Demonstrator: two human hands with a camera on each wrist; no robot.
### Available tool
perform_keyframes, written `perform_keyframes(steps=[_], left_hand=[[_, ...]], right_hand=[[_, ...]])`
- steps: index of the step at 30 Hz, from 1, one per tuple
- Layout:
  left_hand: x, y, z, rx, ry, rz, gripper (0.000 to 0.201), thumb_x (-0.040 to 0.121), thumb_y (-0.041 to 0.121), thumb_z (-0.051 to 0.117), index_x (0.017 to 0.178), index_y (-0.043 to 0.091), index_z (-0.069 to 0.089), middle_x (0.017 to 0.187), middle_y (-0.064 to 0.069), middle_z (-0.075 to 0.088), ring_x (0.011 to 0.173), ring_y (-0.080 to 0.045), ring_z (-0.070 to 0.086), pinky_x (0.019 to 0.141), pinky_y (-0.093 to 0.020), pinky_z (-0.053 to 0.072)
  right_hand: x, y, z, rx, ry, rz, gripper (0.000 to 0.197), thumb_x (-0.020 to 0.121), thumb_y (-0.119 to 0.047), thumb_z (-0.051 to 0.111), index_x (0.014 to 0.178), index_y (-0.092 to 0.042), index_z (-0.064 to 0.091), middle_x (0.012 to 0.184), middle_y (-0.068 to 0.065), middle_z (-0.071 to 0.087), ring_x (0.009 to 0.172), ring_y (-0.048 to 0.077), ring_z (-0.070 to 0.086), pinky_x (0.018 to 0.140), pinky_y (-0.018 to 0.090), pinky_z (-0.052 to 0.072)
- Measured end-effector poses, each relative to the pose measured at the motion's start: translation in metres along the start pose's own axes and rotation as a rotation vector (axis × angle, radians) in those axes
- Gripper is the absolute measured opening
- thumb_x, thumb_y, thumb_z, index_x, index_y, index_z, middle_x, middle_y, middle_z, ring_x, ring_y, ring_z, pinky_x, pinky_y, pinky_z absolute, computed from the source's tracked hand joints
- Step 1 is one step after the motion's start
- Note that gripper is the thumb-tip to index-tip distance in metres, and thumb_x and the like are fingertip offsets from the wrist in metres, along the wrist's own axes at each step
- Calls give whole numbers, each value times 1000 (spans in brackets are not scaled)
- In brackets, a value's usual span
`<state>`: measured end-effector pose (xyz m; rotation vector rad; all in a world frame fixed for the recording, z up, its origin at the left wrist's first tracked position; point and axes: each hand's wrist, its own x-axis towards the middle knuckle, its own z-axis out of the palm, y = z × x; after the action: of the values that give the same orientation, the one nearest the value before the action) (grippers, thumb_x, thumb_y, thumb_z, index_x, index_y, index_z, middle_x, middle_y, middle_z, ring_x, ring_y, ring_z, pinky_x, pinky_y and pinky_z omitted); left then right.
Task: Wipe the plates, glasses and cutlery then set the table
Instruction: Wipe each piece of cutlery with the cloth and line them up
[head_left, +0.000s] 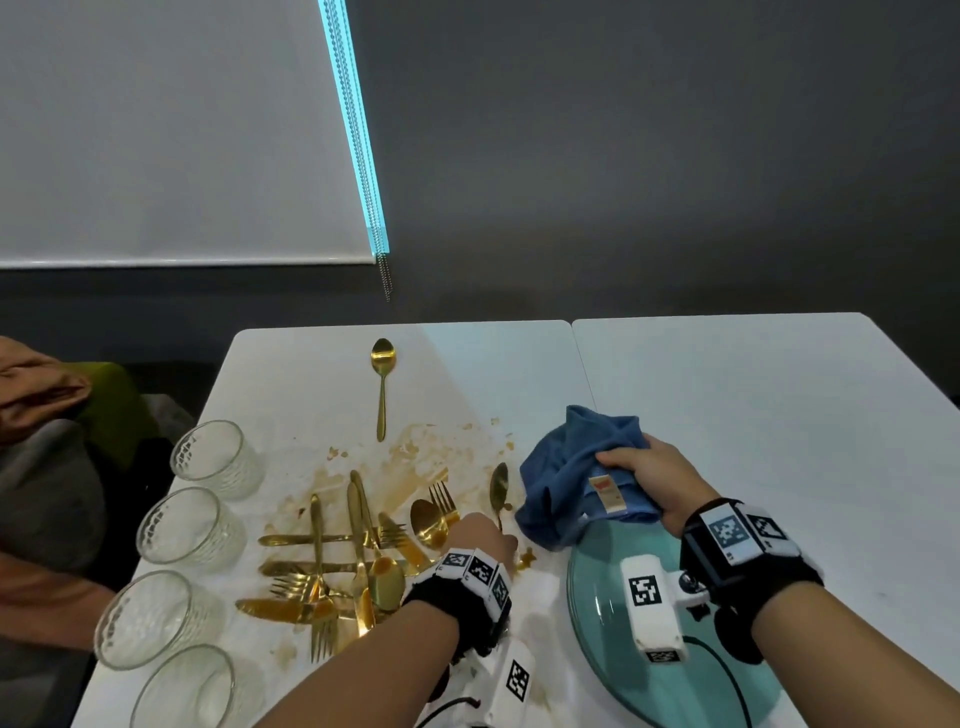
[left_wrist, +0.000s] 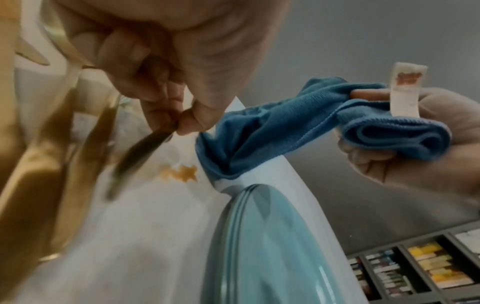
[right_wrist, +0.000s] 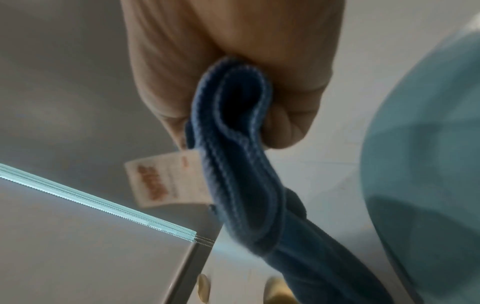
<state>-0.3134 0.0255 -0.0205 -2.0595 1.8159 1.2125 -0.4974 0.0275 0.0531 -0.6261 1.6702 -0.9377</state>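
Note:
My left hand (head_left: 488, 532) pinches the thin handle of a gold spoon (head_left: 499, 486) between thumb and fingertips (left_wrist: 191, 121), at the right side of a pile of sauce-smeared gold cutlery (head_left: 353, 561). The spoon handle (left_wrist: 145, 148) looks blurred in the left wrist view. My right hand (head_left: 641, 475) grips a bunched blue cloth (head_left: 571, 467) with a white label, held just above the far rim of a stack of teal glass plates (head_left: 592, 613). In the right wrist view the cloth (right_wrist: 241, 164) hangs folded from my fist. Another gold spoon (head_left: 383, 384) lies alone further back.
Several clear ribbed glasses (head_left: 215, 457) stand in a row along the white table's left edge (head_left: 156, 519). Brown sauce stains (head_left: 410, 447) smear the tabletop around the cutlery. A second white table (head_left: 779, 415) adjoins on the right. Clothing lies on a seat (head_left: 47, 441) at the left.

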Motion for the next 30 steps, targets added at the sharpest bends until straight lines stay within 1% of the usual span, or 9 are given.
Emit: perform_keyframes(steps=[5,7,9,13,16,22,26,28,30], left_hand=[[-1,21,-19,-179,128,100,19,91,25,49,96,10,59,104,-10,66,100,-28,61,74,-27,43],[-6,34,-28,-306,164,150,9,90,22,48,86,17,53,102,-9,67,96,-27,63,76,-28,46],[-9,47,-34,-456,154,199,17,91,18,47,75,22,44,99,-11,68,87,-28,68,77,-34,54],[-21,68,-41,-669,38,294,16,96,13,44,80,15,42,82,-12,60,53,-20,59,56,-30,54],[-30,80,-43,-680,-13,369,8,97,13,41,91,11,45,73,-4,53,47,-12,51,45,-20,49],[-33,85,-49,-591,-51,454,19,95,13,42,79,21,45,72,1,52,52,-10,45,43,-19,36],[-31,79,-58,-513,-84,451,23,96,14,44,74,21,43,68,3,51,52,-11,42,44,-18,35],[-29,75,-63,-439,-85,454,22,96,17,45,75,22,44,67,4,51,51,-10,42,43,-17,35],[-27,71,-68,-426,-120,448,23,95,15,46,74,22,44,68,2,52,53,-12,41,47,-19,35]], right_hand=[[-3,-27,-15,94,-69,-50,11,86,-1,58,89,-10,62,71,10,69,60,22,65,56,28,51],[-5,-34,-18,177,-112,-23,6,87,-6,57,89,-11,61,69,8,69,56,22,65,56,28,51],[-6,-39,-19,265,-154,1,6,90,-12,55,91,-11,61,71,9,69,57,22,66,57,30,52],[-7,-47,-15,378,-184,-43,12,93,-17,51,98,-11,61,77,9,72,65,23,70,63,37,55],[-8,-51,-6,416,-200,-89,16,96,-11,47,101,-19,59,84,8,72,75,23,69,63,36,57],[14,-44,7,220,109,-193,64,79,11,64,130,-22,45,108,12,60,90,31,63,72,40,55],[26,-37,12,201,228,-58,30,77,1,70,105,5,61,84,17,65,72,30,62,72,40,54],[31,-35,12,28,270,-18,23,79,-17,72,89,2,63,86,17,65,79,31,63,74,40,51],[34,-35,10,-182,280,-21,30,79,-31,72,79,-3,61,85,16,65,83,33,63,72,38,49]])
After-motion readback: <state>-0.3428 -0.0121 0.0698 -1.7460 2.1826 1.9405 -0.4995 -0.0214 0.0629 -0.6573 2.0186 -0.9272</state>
